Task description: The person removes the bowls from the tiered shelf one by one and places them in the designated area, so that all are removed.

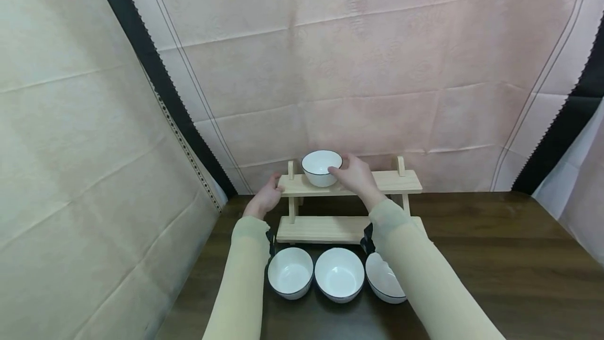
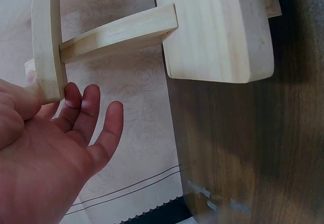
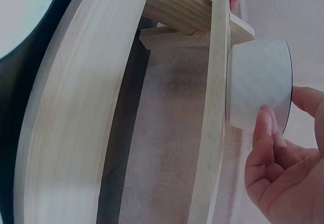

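A white bowl (image 1: 321, 168) with a dark rim sits upright on the upper board of a two-tier wooden shelf (image 1: 311, 230). My right hand (image 1: 356, 176) holds this bowl by its right side. In the right wrist view, the thumb of my right hand (image 3: 288, 173) is at the rim and the fingers are against the wall of the bowl (image 3: 259, 85). My left hand (image 1: 265, 197) grips the left end of the upper board. The left wrist view has the thumb and a finger of my left hand (image 2: 55, 138) pinching that board end (image 2: 48, 47), the other fingers loosely bent.
In front of the shelf, three more white bowls stand in a row on the dark wooden table (image 1: 481, 256): a left bowl (image 1: 290, 272), a middle bowl (image 1: 340, 274) and a right bowl (image 1: 384, 279) partly behind my right sleeve. A pale cloth (image 1: 377, 67) hangs close behind the shelf.
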{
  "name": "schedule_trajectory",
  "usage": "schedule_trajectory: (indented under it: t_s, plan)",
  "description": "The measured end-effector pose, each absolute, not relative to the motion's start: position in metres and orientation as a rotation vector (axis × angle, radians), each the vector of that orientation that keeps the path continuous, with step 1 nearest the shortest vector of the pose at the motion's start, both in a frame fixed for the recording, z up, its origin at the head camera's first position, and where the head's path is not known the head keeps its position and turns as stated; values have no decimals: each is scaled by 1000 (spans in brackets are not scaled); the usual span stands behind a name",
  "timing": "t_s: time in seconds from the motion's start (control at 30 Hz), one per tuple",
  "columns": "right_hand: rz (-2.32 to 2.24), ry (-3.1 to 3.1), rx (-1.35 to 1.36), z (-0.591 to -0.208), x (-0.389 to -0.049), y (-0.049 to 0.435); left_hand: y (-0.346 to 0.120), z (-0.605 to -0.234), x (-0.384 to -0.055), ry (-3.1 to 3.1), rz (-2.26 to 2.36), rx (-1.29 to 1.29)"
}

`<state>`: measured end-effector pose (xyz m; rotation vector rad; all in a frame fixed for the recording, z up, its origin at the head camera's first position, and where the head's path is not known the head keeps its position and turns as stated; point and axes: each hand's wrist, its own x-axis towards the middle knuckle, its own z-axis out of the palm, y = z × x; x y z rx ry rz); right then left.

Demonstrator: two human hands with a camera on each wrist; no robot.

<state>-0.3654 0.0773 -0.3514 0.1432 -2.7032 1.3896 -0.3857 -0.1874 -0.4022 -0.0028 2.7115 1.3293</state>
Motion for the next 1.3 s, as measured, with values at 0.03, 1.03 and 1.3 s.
schedule_trajectory:
  t_s: [0.03, 1.03, 1.3]
  plan:
    - [1421, -2698, 141, -352, -366, 77, -187, -402, -386, 2712, 1330, -4]
    - [1876, -2512, 16, -362, -369, 73, -188, -400, -387, 2685, 1347, 30]
    - [2000, -2514, -2, -365, -369, 70, -191, -404, -387, 2668, 1373, 28]
